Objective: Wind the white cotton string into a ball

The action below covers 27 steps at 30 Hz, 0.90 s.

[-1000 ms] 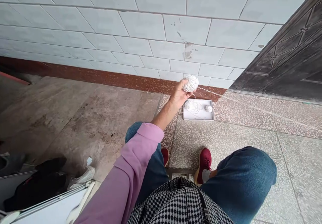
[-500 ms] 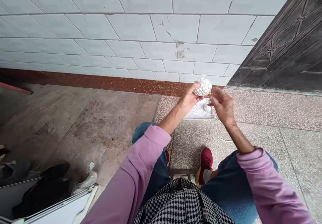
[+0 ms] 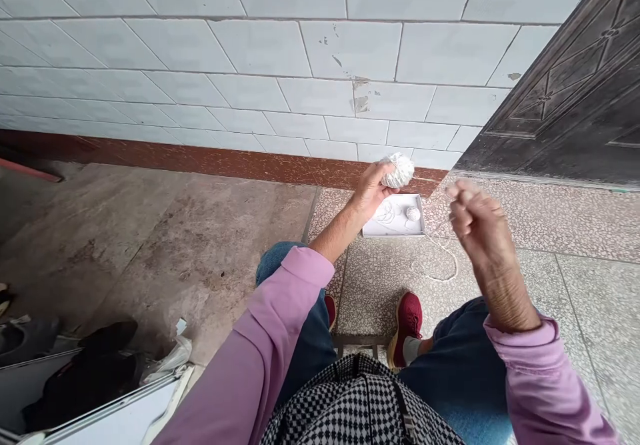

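Observation:
My left hand [image 3: 369,193] is closed around a ball of white yarn [image 3: 400,170], in front of the wall's brown base. To the right of it, my right hand [image 3: 484,226] is raised with its fingers curled in a pinch, partly blurred. A thin strand runs from the ball towards these fingers, faint against the floor. Below the ball lies a shallow white box [image 3: 397,231] on the floor. Inside it are a smaller white ball [image 3: 413,213] and loose loops of yarn. A loose length of yarn [image 3: 456,265] trails out of the box over the floor.
A white tiled wall [image 3: 270,91] stands ahead, with a dark panelled door [image 3: 575,111] at the right. At lower left is an open container [image 3: 115,418] with dark items and a plastic bag. My knees and red shoes [image 3: 411,315] are below my hands.
My right hand has moved away from the ball, to the right and nearer to me, and its fingers have closed. The left hand with the ball has shifted slightly left.

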{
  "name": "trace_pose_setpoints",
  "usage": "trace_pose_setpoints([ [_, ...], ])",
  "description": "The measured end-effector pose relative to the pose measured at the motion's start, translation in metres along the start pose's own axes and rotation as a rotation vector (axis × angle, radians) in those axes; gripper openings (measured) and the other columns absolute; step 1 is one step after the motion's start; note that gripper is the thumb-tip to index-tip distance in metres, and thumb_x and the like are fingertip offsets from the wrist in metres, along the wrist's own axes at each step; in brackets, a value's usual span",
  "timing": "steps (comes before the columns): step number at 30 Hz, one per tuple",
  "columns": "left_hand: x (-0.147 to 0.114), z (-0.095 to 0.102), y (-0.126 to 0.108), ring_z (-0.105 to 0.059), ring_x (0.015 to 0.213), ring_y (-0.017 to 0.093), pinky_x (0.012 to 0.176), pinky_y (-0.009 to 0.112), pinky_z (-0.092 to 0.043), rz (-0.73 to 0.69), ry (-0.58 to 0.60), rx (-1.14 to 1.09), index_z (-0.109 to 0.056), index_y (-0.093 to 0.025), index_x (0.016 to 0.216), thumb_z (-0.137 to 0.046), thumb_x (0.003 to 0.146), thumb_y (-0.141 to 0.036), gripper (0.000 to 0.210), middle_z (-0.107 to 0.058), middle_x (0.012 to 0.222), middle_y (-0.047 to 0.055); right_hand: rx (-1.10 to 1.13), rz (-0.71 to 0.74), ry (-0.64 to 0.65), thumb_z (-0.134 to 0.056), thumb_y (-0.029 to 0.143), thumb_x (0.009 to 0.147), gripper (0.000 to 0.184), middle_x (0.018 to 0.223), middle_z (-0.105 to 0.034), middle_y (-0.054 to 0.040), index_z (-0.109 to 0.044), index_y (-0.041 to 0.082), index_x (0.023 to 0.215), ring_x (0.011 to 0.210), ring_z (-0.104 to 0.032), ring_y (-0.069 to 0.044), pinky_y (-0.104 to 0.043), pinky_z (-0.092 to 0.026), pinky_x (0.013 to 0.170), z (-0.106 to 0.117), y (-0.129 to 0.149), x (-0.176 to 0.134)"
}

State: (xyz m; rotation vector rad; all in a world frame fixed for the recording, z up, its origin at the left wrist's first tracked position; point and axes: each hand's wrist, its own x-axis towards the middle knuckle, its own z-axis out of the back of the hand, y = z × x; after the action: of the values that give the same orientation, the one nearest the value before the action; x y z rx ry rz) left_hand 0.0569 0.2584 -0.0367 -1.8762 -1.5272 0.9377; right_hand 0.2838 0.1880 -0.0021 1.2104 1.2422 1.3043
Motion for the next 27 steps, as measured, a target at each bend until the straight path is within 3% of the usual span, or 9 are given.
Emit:
trace_pose_setpoints([
  [4, -0.016, -0.013, 0.006, -0.068, 0.090, 0.021, 0.069, 0.030, -0.056, 0.052, 0.173, 0.102, -0.073, -0.022, 0.099, -0.096, 0.059, -0.043, 0.050, -0.074, 0.100, 0.007, -0.069, 0.140, -0.160, -0.071, 0.037, 0.092, 0.062, 0.166, -0.058, -0.0125, -0.062, 0.034, 0.154, 0.089, -0.072, -0.022, -0.035, -0.057, 0.058, 0.034, 0.002, 0.019],
  [6, -0.022, -0.017, 0.000, -0.069, 0.093, 0.022, 0.071, 0.031, -0.057, 0.072, 0.269, 0.098, -0.075, -0.023, 0.101, -0.096, 0.057, -0.044, 0.053, -0.075, 0.101, 0.007, -0.203, 0.130, -0.168, -0.076, 0.033, 0.086, 0.065, 0.152, -0.067, -0.0160, -0.066, 0.028, 0.150, 0.079, -0.071, -0.020, -0.036, -0.058, 0.060, 0.044, -0.006, 0.022],
  [8, -0.023, -0.017, -0.009, -0.070, 0.097, 0.024, 0.073, 0.032, -0.058, 0.040, 0.302, 0.049, -0.076, -0.023, 0.108, -0.096, 0.057, -0.047, 0.060, -0.076, 0.105, 0.009, -0.329, 0.054, -0.106, -0.081, 0.035, 0.083, 0.057, 0.111, -0.076, -0.0130, -0.074, 0.019, 0.137, 0.065, -0.064, -0.016, -0.035, -0.055, 0.056, 0.049, -0.012, 0.014],
  [11, -0.020, -0.009, -0.022, -0.071, 0.099, 0.026, 0.071, 0.031, -0.058, -0.030, 0.230, -0.043, -0.074, -0.022, 0.125, -0.095, 0.059, -0.051, 0.076, -0.077, 0.109, 0.013, -0.276, -0.080, 0.018, -0.085, 0.042, 0.083, 0.047, 0.067, -0.060, 0.0012, -0.078, 0.016, 0.122, 0.053, -0.052, -0.013, -0.030, -0.045, 0.050, 0.054, -0.009, -0.011],
  [16, -0.016, -0.005, -0.013, -0.072, 0.101, 0.030, 0.069, 0.033, -0.059, -0.019, 0.161, -0.034, -0.073, -0.020, 0.113, -0.095, 0.058, -0.053, 0.068, -0.076, 0.107, 0.014, -0.045, -0.248, -0.049, -0.090, 0.046, 0.082, 0.056, 0.082, -0.073, -0.0017, -0.073, 0.026, 0.131, 0.048, -0.029, -0.007, -0.026, -0.024, 0.042, 0.080, 0.005, -0.047],
  [19, -0.015, -0.006, -0.005, -0.072, 0.102, 0.031, 0.072, 0.036, -0.061, -0.030, 0.174, -0.007, -0.071, -0.021, 0.100, -0.096, 0.056, -0.052, 0.059, -0.076, 0.106, 0.014, -0.066, -0.266, -0.186, -0.096, 0.044, 0.072, 0.053, 0.106, -0.081, -0.0111, -0.077, 0.033, 0.120, 0.050, -0.025, -0.009, -0.031, -0.018, 0.040, 0.137, -0.005, -0.064],
  [22, -0.014, -0.004, -0.006, -0.071, 0.098, 0.029, 0.070, 0.036, -0.060, -0.047, 0.162, -0.027, -0.071, -0.021, 0.099, -0.096, 0.056, -0.054, 0.059, -0.076, 0.106, 0.014, -0.200, -0.288, -0.356, -0.096, 0.051, 0.075, 0.025, 0.097, -0.079, -0.0178, -0.082, 0.038, 0.090, 0.049, -0.033, -0.016, -0.041, -0.017, 0.041, 0.227, -0.022, -0.096],
  [25, -0.015, -0.001, -0.010, -0.070, 0.094, 0.028, 0.066, 0.033, -0.057, -0.035, 0.144, -0.043, -0.072, -0.020, 0.102, -0.097, 0.056, -0.055, 0.063, -0.076, 0.105, 0.015, -0.418, -0.242, -0.446, -0.085, 0.063, 0.086, 0.022, 0.083, -0.073, -0.0157, -0.077, 0.044, 0.078, 0.050, -0.049, -0.023, -0.047, -0.032, 0.040, 0.304, -0.027, -0.127],
  [27, -0.015, -0.002, -0.009, -0.071, 0.095, 0.028, 0.066, 0.033, -0.056, -0.012, 0.143, -0.053, -0.072, -0.019, 0.105, -0.097, 0.058, -0.053, 0.063, -0.076, 0.107, 0.016, -0.519, -0.103, -0.458, -0.086, 0.065, 0.085, 0.027, 0.073, -0.068, -0.0117, -0.074, 0.043, 0.075, 0.054, -0.060, -0.027, -0.050, -0.044, 0.041, 0.316, -0.018, -0.134],
])
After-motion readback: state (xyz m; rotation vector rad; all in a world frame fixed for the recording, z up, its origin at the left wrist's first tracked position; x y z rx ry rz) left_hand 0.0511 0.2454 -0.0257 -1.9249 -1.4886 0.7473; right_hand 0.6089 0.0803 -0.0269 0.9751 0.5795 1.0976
